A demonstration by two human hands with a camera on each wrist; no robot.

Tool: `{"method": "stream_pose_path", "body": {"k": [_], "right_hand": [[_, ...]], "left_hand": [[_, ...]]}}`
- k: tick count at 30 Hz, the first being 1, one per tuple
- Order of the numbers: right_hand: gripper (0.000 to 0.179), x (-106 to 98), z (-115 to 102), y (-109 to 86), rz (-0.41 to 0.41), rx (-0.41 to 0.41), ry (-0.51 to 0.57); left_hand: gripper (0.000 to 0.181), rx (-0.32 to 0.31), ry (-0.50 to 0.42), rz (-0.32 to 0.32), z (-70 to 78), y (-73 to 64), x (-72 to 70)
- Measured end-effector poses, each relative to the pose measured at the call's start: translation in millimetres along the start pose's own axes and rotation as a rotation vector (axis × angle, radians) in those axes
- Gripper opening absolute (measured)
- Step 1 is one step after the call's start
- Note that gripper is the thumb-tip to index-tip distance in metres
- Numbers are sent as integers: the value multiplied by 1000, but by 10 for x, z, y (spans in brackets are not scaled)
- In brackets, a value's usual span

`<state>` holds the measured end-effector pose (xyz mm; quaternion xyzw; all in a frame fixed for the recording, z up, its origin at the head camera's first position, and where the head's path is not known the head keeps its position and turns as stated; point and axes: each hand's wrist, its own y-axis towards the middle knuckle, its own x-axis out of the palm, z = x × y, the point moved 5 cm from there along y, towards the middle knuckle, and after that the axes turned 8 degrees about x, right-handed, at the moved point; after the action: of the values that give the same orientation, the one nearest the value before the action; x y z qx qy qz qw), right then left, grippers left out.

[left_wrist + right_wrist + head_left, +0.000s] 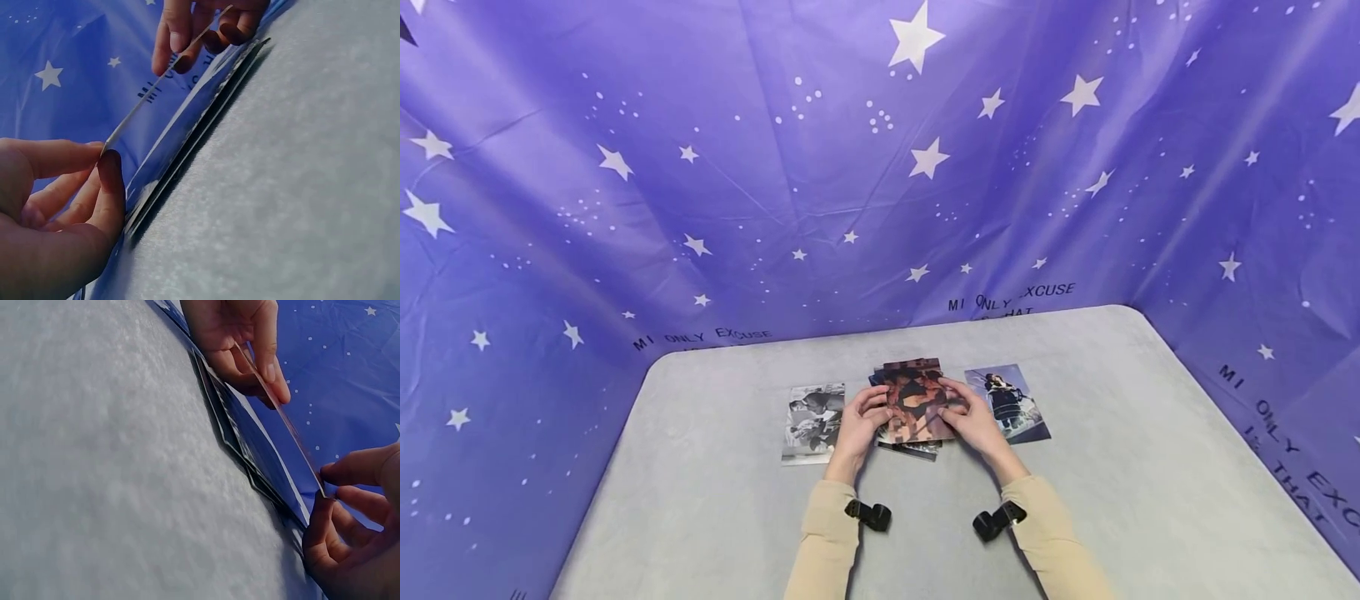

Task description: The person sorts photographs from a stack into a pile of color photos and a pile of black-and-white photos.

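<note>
Both hands hold one reddish-brown picture card [914, 403] by its opposite side edges. My left hand [859, 427] pinches its left edge between thumb and fingers; my right hand [977, 422] pinches the right edge. Seen edge-on in the left wrist view, the thin card [150, 92] is raised above a small stack of cards [199, 128]. That stack [917, 451] lies on the table beneath, mostly hidden by the held card, with a few edges sticking out unevenly.
To the left lies a black-and-white photo card [816, 417], close to the left hand. A bluish card with a dark-clothed figure [1007, 402] lies to the right. The grey table [700, 500] meets a purple star-patterned curtain [850, 167] at the back and sides.
</note>
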<state>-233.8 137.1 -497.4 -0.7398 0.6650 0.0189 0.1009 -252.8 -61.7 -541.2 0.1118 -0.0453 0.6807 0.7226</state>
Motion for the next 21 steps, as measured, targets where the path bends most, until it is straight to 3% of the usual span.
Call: {"method": "stream_pose_path", "body": {"k": [6,10,18,21], "right_hand": [[56,-99,219,105,-27,-24,-34],[58,-161,317,148,-52,-47,-47],[54,-242,43,-32,-86,-86,-116],[55,-324,128,-6,-104,-89,-119]], "left_hand": [[46,10,28,-65,205,-87,104],[49,2,45,-94,257,-101,159],[54,14,59,-142,246,-98,254],[55,26,52,-156,248,-112,329]]}}
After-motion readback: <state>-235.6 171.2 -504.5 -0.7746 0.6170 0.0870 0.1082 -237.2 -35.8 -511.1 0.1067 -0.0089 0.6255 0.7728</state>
